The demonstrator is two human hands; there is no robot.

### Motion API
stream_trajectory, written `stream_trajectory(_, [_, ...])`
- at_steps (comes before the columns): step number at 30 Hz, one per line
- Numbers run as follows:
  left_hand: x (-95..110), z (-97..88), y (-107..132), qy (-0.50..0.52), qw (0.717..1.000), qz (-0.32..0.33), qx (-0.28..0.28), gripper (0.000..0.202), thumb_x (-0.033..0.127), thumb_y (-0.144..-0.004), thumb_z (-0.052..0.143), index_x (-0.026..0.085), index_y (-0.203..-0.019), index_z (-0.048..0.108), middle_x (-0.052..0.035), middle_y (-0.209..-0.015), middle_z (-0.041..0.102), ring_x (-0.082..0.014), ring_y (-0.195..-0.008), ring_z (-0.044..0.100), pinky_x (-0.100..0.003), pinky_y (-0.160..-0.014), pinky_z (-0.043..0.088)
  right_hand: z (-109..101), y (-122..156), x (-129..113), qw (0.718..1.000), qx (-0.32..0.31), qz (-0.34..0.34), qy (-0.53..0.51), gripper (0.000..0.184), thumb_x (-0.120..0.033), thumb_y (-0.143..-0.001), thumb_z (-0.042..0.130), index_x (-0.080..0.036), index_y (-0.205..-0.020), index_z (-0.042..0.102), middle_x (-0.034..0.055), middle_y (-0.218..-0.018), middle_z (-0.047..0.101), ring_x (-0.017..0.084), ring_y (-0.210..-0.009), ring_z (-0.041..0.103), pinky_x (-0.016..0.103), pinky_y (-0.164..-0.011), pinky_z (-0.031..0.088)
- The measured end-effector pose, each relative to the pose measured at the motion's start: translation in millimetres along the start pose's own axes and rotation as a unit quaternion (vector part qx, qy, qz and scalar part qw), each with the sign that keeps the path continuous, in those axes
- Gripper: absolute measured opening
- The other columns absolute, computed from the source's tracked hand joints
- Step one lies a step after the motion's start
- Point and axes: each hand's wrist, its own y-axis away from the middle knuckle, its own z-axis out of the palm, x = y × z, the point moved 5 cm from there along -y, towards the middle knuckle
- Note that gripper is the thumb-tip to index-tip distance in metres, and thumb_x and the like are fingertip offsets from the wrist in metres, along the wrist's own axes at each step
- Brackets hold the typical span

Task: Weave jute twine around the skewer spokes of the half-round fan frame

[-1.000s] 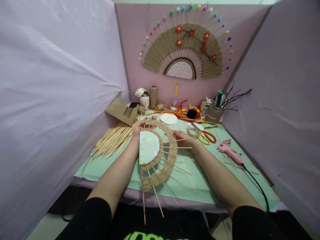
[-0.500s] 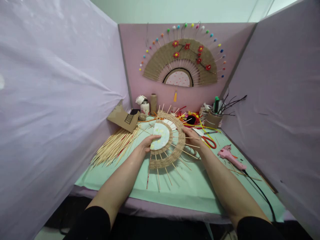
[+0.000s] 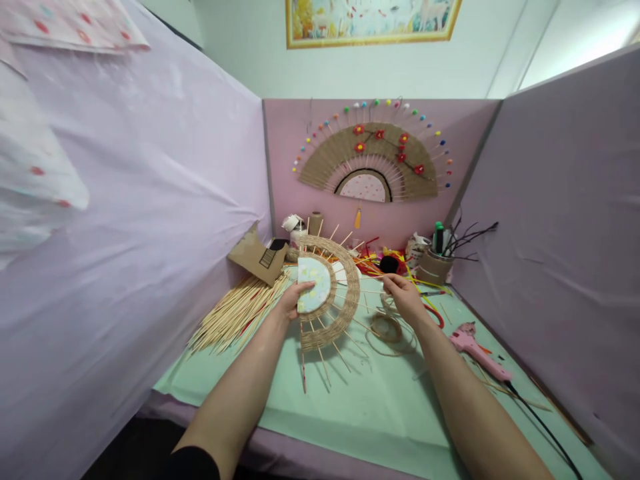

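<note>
A half-round woven fan stands tilted above the table, with thin wooden sticks radiating out through its bands of brown twine. Pale patterned fabric covers its half-disc centre. My left hand grips the straight side of this centre, thumb on the fabric and fingers behind. On the other side, my right hand is closed in a pinch at the outer end of one stick. Whether twine is also between those fingertips, I cannot make out. A loose coil of twine lies on the table just below the right hand.
Bundled sticks and a cardboard piece are at left. A pink glue gun with a black cord and red-handled scissors lie at right. Behind stands a pot of twigs. A finished fan hangs on the back panel.
My right hand has moved off the woven band, outward to the right, and now pinches at a stick's end. The twine coil has come into view. The camera has tilted up.
</note>
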Motion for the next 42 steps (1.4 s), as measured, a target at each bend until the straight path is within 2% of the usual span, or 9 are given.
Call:
stream_trajectory(5, [1, -1.1, -1, 0.005, 1.000, 0.000, 0.011, 0.038, 0.008, -0.073, 0.059, 0.005, -0.111, 0.059, -0.0140, -0.085, 0.072, -0.0210, -0.069, 0.070, -0.031, -0.070, 0.056, -6, 0, -14, 0.999, 0.039, -0.034, -0.004, 0.033, -0.050, -0.073, 0.063, -0.017, -0.079, 0.062, -0.0032, -0.056, 0.045, 0.011, -0.054, 0.039, 0.024, -0.052, 0.030])
stream_trajectory(8, [2, -0.4, -2, 0.015, 1.000, 0.015, 0.008, 0.037, 0.008, -0.074, 0.058, 0.005, -0.111, 0.059, -0.0144, -0.084, 0.072, -0.0219, -0.070, 0.070, -0.032, -0.072, 0.056, -5, 4, -27, 0.998, 0.035, -0.041, 0.019, 0.032, -0.049, -0.073, 0.063, -0.017, -0.077, 0.062, -0.0027, -0.056, 0.046, 0.011, -0.054, 0.039, 0.024, -0.051, 0.029])
stream_trajectory(15, [3, -0.3, -2, 0.033, 0.999, 0.022, 0.021, 0.037, 0.006, -0.075, 0.055, 0.004, -0.112, 0.060, -0.0145, -0.085, 0.072, -0.0234, -0.075, 0.070, -0.035, -0.079, 0.055, 8, 10, -30, 0.997, -0.067, -0.006, 0.043, 0.035, -0.050, -0.074, 0.062, -0.016, -0.083, 0.066, -0.0013, -0.059, 0.049, 0.011, -0.057, 0.041, 0.025, -0.054, 0.031])
stream_trajectory(21, [2, -1.8, -3, 0.061, 0.998, -0.003, 0.022, 0.041, 0.008, -0.080, 0.050, 0.003, -0.121, 0.054, -0.0145, -0.085, 0.072, -0.0230, -0.079, 0.070, -0.034, -0.081, 0.054, 21, 11, -14, 0.983, -0.132, 0.061, -0.113, 0.040, -0.052, -0.075, 0.060, -0.016, -0.094, 0.064, -0.0057, -0.055, 0.037, 0.008, -0.047, 0.027, 0.023, -0.046, 0.022])
stream_trajectory(23, [3, -3.0, -4, 0.077, 0.997, 0.003, 0.027, 0.043, 0.008, -0.081, 0.049, 0.004, -0.124, 0.052, -0.0137, -0.086, 0.073, -0.0222, -0.079, 0.070, -0.033, -0.082, 0.054, 27, 12, -11, 0.980, -0.129, 0.065, -0.135, 0.040, -0.049, -0.075, 0.060, -0.017, -0.098, 0.064, -0.0073, -0.053, 0.031, 0.007, -0.047, 0.024, 0.023, -0.045, 0.021])
stream_trajectory(26, [4, -4.2, -5, 0.093, 0.995, 0.019, 0.035, 0.045, 0.008, -0.081, 0.049, 0.006, -0.126, 0.049, -0.0130, -0.088, 0.073, -0.0212, -0.078, 0.070, -0.033, -0.082, 0.054, 36, 14, -10, 0.988, -0.123, 0.050, -0.081, 0.043, -0.046, -0.073, 0.061, -0.017, -0.105, 0.064, -0.0065, -0.053, 0.034, 0.008, -0.049, 0.028, 0.023, -0.047, 0.022])
stream_trajectory(31, [2, -3.4, -5, 0.078, 0.996, 0.014, 0.048, 0.042, 0.008, -0.080, 0.050, 0.004, -0.122, 0.052, -0.0132, -0.083, 0.073, -0.0218, -0.075, 0.070, -0.034, -0.081, 0.055, 46, 20, -7, 0.982, -0.184, 0.046, 0.000, 0.045, -0.042, -0.073, 0.059, -0.014, -0.108, 0.065, -0.0039, -0.056, 0.043, 0.010, -0.053, 0.034, 0.025, -0.051, 0.027])
stream_trajectory(37, [3, -2.8, -5, 0.065, 0.997, 0.028, 0.042, 0.040, 0.007, -0.078, 0.051, 0.004, -0.118, 0.056, -0.0132, -0.085, 0.073, -0.0219, -0.075, 0.070, -0.035, -0.080, 0.055, 36, 20, -7, 0.978, -0.201, 0.054, 0.012, 0.044, -0.038, -0.075, 0.057, -0.015, -0.113, 0.064, -0.0028, -0.060, 0.045, 0.009, -0.054, 0.034, 0.024, -0.053, 0.027])
stream_trajectory(42, [3, -6.3, -7, 0.063, 0.997, 0.027, 0.041, 0.035, 0.009, -0.076, 0.056, 0.006, -0.110, 0.060, -0.0129, -0.085, 0.072, -0.0216, -0.074, 0.070, -0.035, -0.077, 0.056, 25, 15, -6, 0.978, -0.193, 0.037, 0.071, 0.036, -0.035, -0.074, 0.058, -0.017, -0.104, 0.067, -0.0001, -0.068, 0.052, 0.010, -0.056, 0.037, 0.024, -0.053, 0.031])
